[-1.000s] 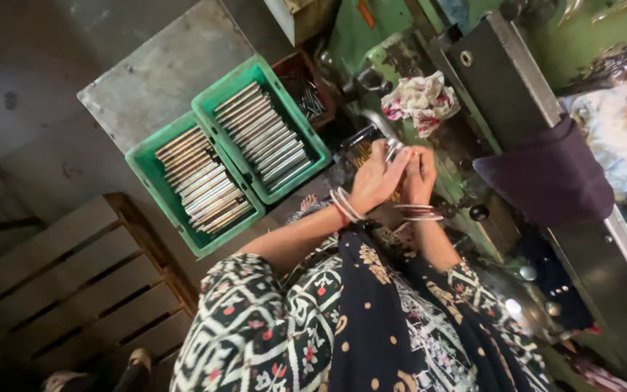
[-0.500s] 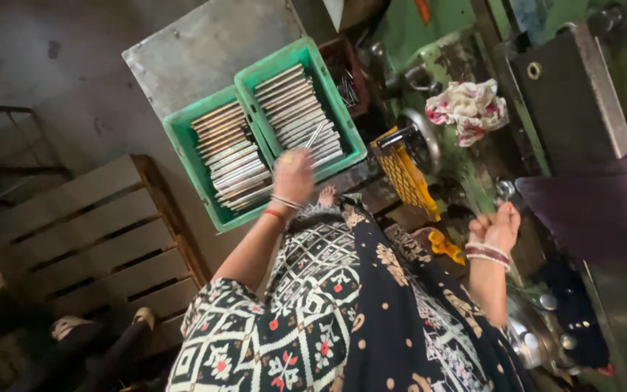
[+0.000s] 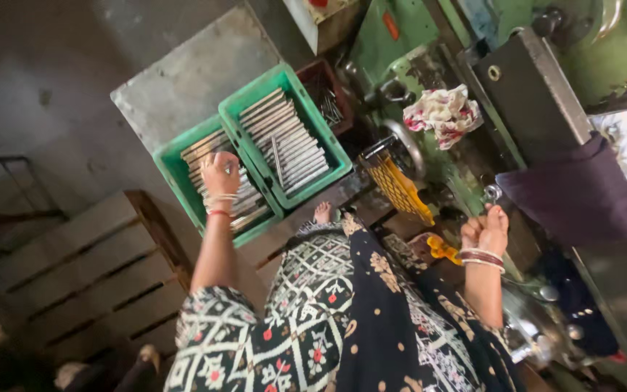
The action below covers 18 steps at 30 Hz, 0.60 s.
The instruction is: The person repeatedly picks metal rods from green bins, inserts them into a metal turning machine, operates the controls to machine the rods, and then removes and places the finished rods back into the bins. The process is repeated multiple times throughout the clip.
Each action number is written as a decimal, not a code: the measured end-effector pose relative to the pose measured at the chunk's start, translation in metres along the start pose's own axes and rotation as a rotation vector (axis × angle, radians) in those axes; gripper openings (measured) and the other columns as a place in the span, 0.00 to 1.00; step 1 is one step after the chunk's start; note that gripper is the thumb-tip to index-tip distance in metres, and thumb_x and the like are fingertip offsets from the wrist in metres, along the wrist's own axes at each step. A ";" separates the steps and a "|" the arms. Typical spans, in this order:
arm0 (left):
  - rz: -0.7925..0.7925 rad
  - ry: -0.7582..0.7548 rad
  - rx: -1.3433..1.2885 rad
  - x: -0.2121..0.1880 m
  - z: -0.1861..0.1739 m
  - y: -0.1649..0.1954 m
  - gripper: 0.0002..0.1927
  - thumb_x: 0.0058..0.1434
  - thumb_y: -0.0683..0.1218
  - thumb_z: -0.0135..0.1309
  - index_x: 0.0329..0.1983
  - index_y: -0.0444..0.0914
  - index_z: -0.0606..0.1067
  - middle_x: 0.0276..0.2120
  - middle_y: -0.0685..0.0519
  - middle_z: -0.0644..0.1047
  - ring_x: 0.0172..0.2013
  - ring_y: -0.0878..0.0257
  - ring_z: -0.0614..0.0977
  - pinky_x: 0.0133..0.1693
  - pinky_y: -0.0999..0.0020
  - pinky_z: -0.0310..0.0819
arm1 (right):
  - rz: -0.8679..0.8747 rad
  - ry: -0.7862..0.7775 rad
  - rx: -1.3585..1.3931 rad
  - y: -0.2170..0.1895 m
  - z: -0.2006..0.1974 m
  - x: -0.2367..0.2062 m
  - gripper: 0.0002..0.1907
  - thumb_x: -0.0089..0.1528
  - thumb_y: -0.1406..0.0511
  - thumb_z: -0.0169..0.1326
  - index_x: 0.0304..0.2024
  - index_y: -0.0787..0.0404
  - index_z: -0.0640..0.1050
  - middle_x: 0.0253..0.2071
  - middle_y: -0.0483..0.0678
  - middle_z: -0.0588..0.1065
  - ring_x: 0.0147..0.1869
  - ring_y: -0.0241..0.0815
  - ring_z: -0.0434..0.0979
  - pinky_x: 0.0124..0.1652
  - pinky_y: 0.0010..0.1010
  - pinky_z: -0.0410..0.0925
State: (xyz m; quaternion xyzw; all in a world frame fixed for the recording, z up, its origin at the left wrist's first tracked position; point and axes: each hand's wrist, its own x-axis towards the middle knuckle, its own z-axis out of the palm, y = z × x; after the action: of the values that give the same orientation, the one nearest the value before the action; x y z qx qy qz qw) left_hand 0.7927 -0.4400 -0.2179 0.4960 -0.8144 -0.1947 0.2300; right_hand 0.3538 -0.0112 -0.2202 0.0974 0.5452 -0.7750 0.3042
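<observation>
My left hand (image 3: 220,174) reaches down into the left green crate (image 3: 175,170). Its fingers curl onto the rows of grey metal rods (image 3: 244,203) there, and whether it grips one is unclear. Beside it, the right green crate (image 3: 295,87) holds more rods, with one rod (image 3: 277,161) lying askew across the rows. My right hand (image 3: 484,231) is closed in a fist at a shiny lever knob (image 3: 491,192) on the green machine (image 3: 400,43). Both wrists wear bangles.
A wooden pallet (image 3: 88,268) lies at the lower left and a grey slab (image 3: 183,80) sits behind the crates. A yellow mesh guard (image 3: 397,185), a crumpled patterned rag (image 3: 444,112), a dark box of small metal parts (image 3: 324,98) and a dark cloth (image 3: 575,196) sit about the machine.
Both hands were together at the machine. The left then swung to the right crate and has now shifted to the left crate. The right hand rose to the lever knob.
</observation>
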 end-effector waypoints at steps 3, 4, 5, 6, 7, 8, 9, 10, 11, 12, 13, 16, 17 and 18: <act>-0.155 0.026 0.251 0.012 0.030 0.043 0.09 0.57 0.53 0.59 0.32 0.44 0.83 0.43 0.47 0.78 0.52 0.46 0.75 0.54 0.52 0.66 | 0.053 0.058 0.019 0.000 -0.002 -0.009 0.09 0.72 0.54 0.50 0.45 0.50 0.71 0.21 0.36 0.53 0.21 0.29 0.49 0.20 0.21 0.49; -0.126 -0.043 0.403 0.013 0.043 0.058 0.10 0.53 0.51 0.59 0.32 0.42 0.83 0.46 0.44 0.77 0.55 0.43 0.72 0.55 0.50 0.64 | 0.056 0.072 -0.004 0.000 -0.002 -0.012 0.10 0.73 0.54 0.50 0.45 0.51 0.71 0.21 0.36 0.52 0.21 0.29 0.48 0.21 0.21 0.49; -0.113 -0.098 0.493 0.014 0.052 0.070 0.11 0.53 0.51 0.58 0.32 0.40 0.83 0.48 0.43 0.76 0.54 0.44 0.72 0.54 0.49 0.63 | 0.051 0.080 -0.020 -0.001 -0.001 -0.015 0.10 0.73 0.54 0.50 0.45 0.51 0.72 0.20 0.35 0.52 0.21 0.29 0.48 0.21 0.21 0.49; -0.089 -0.137 0.582 0.021 0.061 0.079 0.12 0.52 0.50 0.57 0.32 0.39 0.84 0.51 0.43 0.76 0.54 0.45 0.72 0.53 0.49 0.63 | 0.036 0.082 -0.022 0.000 -0.003 -0.015 0.11 0.74 0.54 0.50 0.45 0.51 0.72 0.20 0.35 0.51 0.21 0.28 0.48 0.21 0.21 0.49; -0.069 -0.176 0.672 0.023 0.069 0.087 0.13 0.51 0.50 0.56 0.33 0.37 0.84 0.53 0.42 0.76 0.54 0.45 0.71 0.52 0.49 0.62 | 0.029 0.083 -0.005 -0.001 -0.003 -0.016 0.10 0.74 0.54 0.51 0.45 0.51 0.72 0.20 0.35 0.51 0.21 0.28 0.47 0.21 0.21 0.48; -0.038 -0.192 0.674 0.024 0.075 0.091 0.13 0.51 0.49 0.55 0.32 0.38 0.84 0.53 0.42 0.76 0.54 0.45 0.71 0.54 0.49 0.60 | 0.031 0.083 0.004 -0.002 -0.003 -0.016 0.10 0.74 0.54 0.51 0.44 0.51 0.72 0.20 0.35 0.51 0.21 0.28 0.47 0.21 0.21 0.48; -0.007 -0.208 0.677 0.025 0.079 0.092 0.13 0.51 0.48 0.54 0.32 0.38 0.84 0.54 0.43 0.75 0.55 0.46 0.71 0.55 0.49 0.58 | 0.035 0.084 0.013 -0.002 -0.003 -0.017 0.10 0.74 0.54 0.51 0.44 0.51 0.72 0.20 0.35 0.51 0.21 0.28 0.47 0.20 0.21 0.47; 0.028 -0.219 0.683 0.026 0.081 0.092 0.12 0.51 0.48 0.54 0.32 0.38 0.84 0.54 0.43 0.75 0.56 0.46 0.70 0.57 0.49 0.57 | 0.033 0.085 0.018 -0.002 -0.003 -0.017 0.10 0.74 0.54 0.51 0.44 0.51 0.72 0.21 0.35 0.52 0.21 0.28 0.48 0.21 0.21 0.48; 0.083 -0.216 0.647 0.024 0.082 0.089 0.12 0.54 0.48 0.54 0.32 0.39 0.84 0.52 0.43 0.76 0.56 0.46 0.72 0.57 0.49 0.59 | 0.031 0.086 0.024 -0.003 -0.004 -0.017 0.10 0.73 0.54 0.50 0.44 0.51 0.72 0.21 0.35 0.52 0.22 0.29 0.48 0.21 0.21 0.49; 0.137 -0.216 0.610 0.021 0.082 0.086 0.11 0.56 0.47 0.53 0.33 0.39 0.84 0.50 0.43 0.77 0.55 0.46 0.73 0.57 0.50 0.62 | 0.031 0.088 0.029 -0.003 -0.004 -0.017 0.11 0.73 0.54 0.50 0.44 0.51 0.72 0.21 0.35 0.52 0.22 0.29 0.49 0.21 0.22 0.50; 0.192 -0.216 0.572 0.017 0.083 0.084 0.10 0.59 0.47 0.53 0.34 0.40 0.84 0.49 0.43 0.78 0.54 0.46 0.74 0.57 0.50 0.65 | 0.029 0.089 0.036 -0.002 -0.005 -0.018 0.10 0.73 0.54 0.50 0.44 0.51 0.72 0.21 0.35 0.52 0.22 0.29 0.49 0.21 0.22 0.49; 0.007 -0.475 0.201 0.002 0.087 0.081 0.13 0.68 0.51 0.51 0.40 0.39 0.80 0.44 0.43 0.78 0.44 0.45 0.79 0.45 0.51 0.75 | 0.027 0.094 0.054 -0.001 -0.010 -0.018 0.11 0.73 0.54 0.50 0.44 0.51 0.72 0.21 0.36 0.52 0.22 0.29 0.48 0.21 0.21 0.49; 0.088 -0.415 0.186 -0.003 0.089 0.082 0.12 0.67 0.50 0.51 0.39 0.40 0.81 0.42 0.44 0.79 0.43 0.46 0.80 0.43 0.51 0.76 | 0.027 0.098 0.055 -0.001 -0.012 -0.018 0.11 0.73 0.53 0.50 0.44 0.51 0.72 0.21 0.36 0.53 0.22 0.29 0.48 0.21 0.21 0.49; 0.169 -0.353 0.171 -0.006 0.092 0.085 0.11 0.66 0.49 0.51 0.37 0.41 0.81 0.40 0.46 0.79 0.42 0.46 0.81 0.42 0.52 0.77 | 0.026 0.101 0.056 0.000 -0.014 -0.017 0.12 0.73 0.53 0.50 0.43 0.52 0.72 0.21 0.36 0.53 0.22 0.29 0.49 0.21 0.21 0.49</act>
State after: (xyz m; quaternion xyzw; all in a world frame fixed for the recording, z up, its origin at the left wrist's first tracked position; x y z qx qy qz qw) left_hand 0.6825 -0.3896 -0.2481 0.4020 -0.8942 -0.1888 0.0567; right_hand 0.3651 0.0074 -0.2171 0.1519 0.5366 -0.7801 0.2837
